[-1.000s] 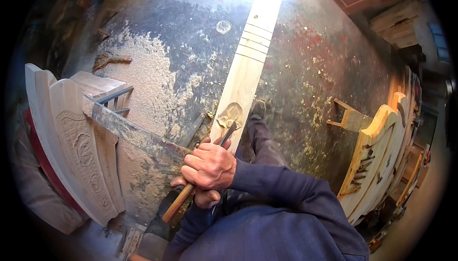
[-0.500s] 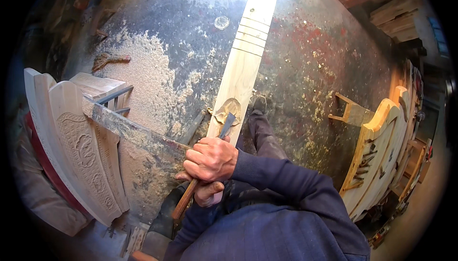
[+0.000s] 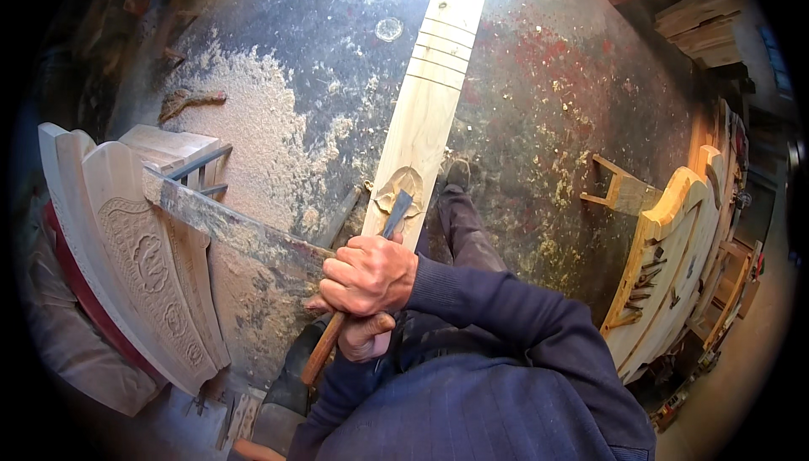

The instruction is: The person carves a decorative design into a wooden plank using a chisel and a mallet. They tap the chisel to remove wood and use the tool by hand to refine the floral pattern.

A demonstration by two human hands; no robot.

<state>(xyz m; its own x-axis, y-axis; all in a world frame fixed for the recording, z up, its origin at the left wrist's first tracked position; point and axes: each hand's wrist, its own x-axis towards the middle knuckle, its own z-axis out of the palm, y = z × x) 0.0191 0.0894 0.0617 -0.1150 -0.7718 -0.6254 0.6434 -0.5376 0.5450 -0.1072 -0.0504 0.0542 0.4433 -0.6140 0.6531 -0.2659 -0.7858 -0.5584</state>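
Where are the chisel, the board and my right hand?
Chisel (image 3: 325,348): head view, on its wooden handle.
Board (image 3: 423,120): head view, on bare wood between the dark lines and the carving.
Right hand (image 3: 369,274): head view, on its back.

Has the board (image 3: 419,120) ahead, with the chisel (image 3: 399,211) over its near part. To the left, has sawdust (image 3: 257,115) (with a brush (image 3: 190,102) by its left edge), then a panel (image 3: 139,254); to the right, has a stool (image 3: 630,195), then a second panel (image 3: 653,322) bearing tools (image 3: 646,278).
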